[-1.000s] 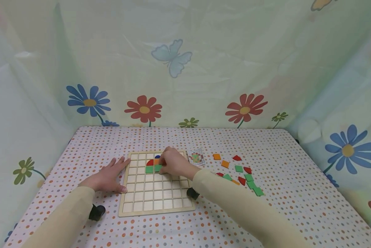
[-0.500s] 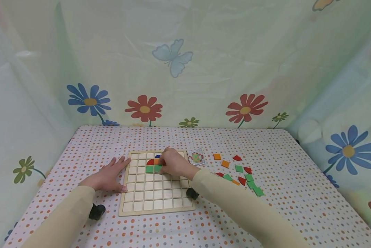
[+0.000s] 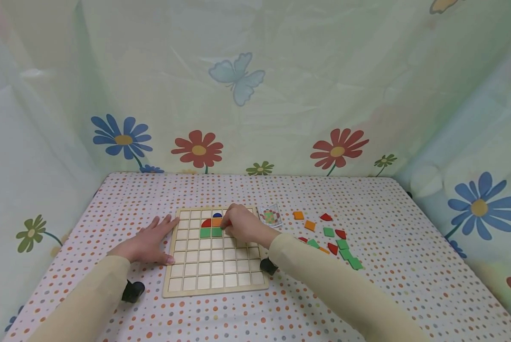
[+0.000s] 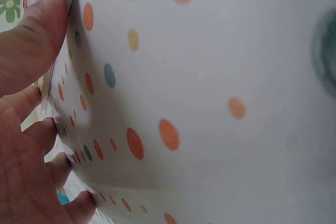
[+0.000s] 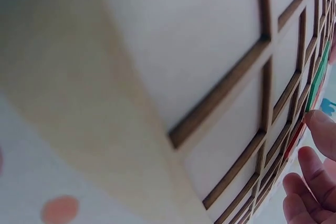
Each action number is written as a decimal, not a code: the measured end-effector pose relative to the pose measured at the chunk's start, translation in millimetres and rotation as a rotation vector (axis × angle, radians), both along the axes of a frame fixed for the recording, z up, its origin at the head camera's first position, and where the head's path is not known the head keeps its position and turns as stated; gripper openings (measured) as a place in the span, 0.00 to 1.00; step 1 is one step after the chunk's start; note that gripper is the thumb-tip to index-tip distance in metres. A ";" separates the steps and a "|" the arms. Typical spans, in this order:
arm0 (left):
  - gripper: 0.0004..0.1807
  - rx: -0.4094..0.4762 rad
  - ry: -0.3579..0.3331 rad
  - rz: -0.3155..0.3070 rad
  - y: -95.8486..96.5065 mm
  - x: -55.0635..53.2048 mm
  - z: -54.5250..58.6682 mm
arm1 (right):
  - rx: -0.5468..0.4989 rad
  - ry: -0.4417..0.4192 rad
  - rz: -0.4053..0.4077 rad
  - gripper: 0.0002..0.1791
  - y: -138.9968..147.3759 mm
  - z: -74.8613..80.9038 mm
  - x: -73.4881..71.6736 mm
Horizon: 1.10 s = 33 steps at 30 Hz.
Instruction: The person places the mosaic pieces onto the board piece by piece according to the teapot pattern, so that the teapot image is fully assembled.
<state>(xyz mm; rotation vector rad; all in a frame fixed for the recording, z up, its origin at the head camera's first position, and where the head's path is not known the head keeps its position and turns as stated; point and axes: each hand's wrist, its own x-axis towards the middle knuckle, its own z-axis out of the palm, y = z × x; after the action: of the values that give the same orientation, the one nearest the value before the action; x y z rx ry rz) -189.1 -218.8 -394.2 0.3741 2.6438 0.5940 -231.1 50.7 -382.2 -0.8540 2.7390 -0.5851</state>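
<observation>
A wooden grid board (image 3: 204, 269) lies on the table. Its cells hold a blue piece (image 3: 217, 215), a red quarter-round piece (image 3: 206, 223), an orange square (image 3: 216, 222) and two green squares (image 3: 205, 232). My left hand (image 3: 149, 243) rests with spread fingers along the board's left edge, thumb at the rim. My right hand (image 3: 241, 222) is over the upper board, fingertips right beside the orange square. In the right wrist view, its thumb and fingertips stand apart at another red piece (image 5: 294, 140) lying in a cell; the hand hides that piece in the head view.
A small printed card (image 3: 270, 216) lies at the board's upper right corner. Farther right are scattered loose pieces: orange squares (image 3: 309, 225), red quarter-rounds (image 3: 333, 249) and green squares (image 3: 355, 263). A dotted cloth (image 3: 221, 323) covers the table, with flowered curtains (image 3: 260, 114) around it.
My right hand has shifted slightly right, its thumb drawing back from the green squares, so more of the orange and green squares shows. The left hand stays put.
</observation>
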 end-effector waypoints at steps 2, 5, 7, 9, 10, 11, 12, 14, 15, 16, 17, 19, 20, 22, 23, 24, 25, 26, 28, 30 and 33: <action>0.60 0.002 -0.002 0.001 -0.1 0.1 0.4 | -0.007 -0.002 0.001 0.07 0.0 0.5 0.3; 0.60 0.005 -0.008 0.002 0.1 1.0 0.5 | -0.016 -0.002 -0.001 0.08 0.5 1.8 0.8; 0.60 0.007 -0.010 0.002 0.3 1.5 0.4 | -0.027 0.010 0.002 0.08 2.0 2.5 0.2; 0.59 0.008 -0.010 0.001 0.3 1.9 0.4 | -0.039 0.018 -0.002 0.09 5.2 5.5 -0.4; 0.59 0.007 -0.007 0.000 0.3 2.0 0.2 | -0.048 0.018 -0.010 0.09 7.6 8.1 -0.6; 0.59 0.005 -0.005 0.000 0.3 2.1 0.2 | -0.051 0.022 -0.018 0.09 10.6 11.1 -0.9; 0.59 0.003 -0.003 0.001 0.2 2.0 0.0 | -0.052 0.028 -0.031 0.08 14.3 14.9 -0.8; 0.59 -0.001 0.001 0.001 0.0 1.8 -0.3 | -0.054 0.020 -0.069 0.09 24.8 23.2 -0.6; 0.59 -0.002 0.003 0.003 -0.1 1.6 -0.7 | -0.054 0.022 -0.087 0.09 31.4 27.4 -0.7; 0.59 -0.004 0.005 0.004 -0.2 1.4 -1.0 | -0.056 0.023 -0.106 0.10 39.0 31.3 -0.5; 0.59 -0.006 0.006 0.006 -0.3 1.2 -1.3 | -0.055 0.025 -0.121 0.10 47.4 35.4 -0.5; 0.59 -0.006 0.006 0.007 0.4 0.3 -1.7 | -0.063 0.031 -0.149 0.12 68.0 42.2 -0.1; 0.59 -0.008 0.005 0.007 1.2 -0.1 -1.3 | -0.063 0.034 -0.163 0.12 79.4 46.6 1.0; 0.59 -0.012 0.003 0.003 2.1 -1.2 -0.1 | -0.056 0.048 -0.201 0.12 103.3 52.4 1.6; 0.59 -0.014 0.002 -0.001 2.2 -1.6 0.7 | -0.049 0.055 -0.222 0.12 115.6 54.6 1.7; 0.59 -0.016 0.001 -0.005 1.9 -1.9 1.4 | -0.041 0.062 -0.247 0.13 128.0 55.6 1.5; 0.59 -0.020 0.001 -0.008 1.6 -2.1 2.2 | -0.035 0.062 -0.273 0.13 140.1 56.8 1.5; 0.60 -0.022 0.001 -0.011 0.8 -2.3 2.5 | -0.024 0.065 -0.307 0.13 151.4 57.2 1.5; 0.60 -0.024 0.003 -0.016 -0.9 -2.5 2.2 | -0.011 0.064 -0.366 0.14 173.3 55.8 1.4; 0.60 -0.022 0.001 -0.018 -2.0 -2.2 1.9 | -0.002 0.054 -0.418 0.14 192.6 54.4 3.6; 0.60 -0.012 -0.001 -0.019 -2.4 -1.6 0.3 | 0.013 0.042 -0.468 0.14 216.1 50.4 8.6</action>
<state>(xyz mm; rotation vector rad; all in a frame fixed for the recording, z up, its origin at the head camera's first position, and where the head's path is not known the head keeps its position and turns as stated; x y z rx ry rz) -190.7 -221.1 -393.9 0.3943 2.6387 0.5727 -222.5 266.9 -331.8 -0.2143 2.9882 -0.6301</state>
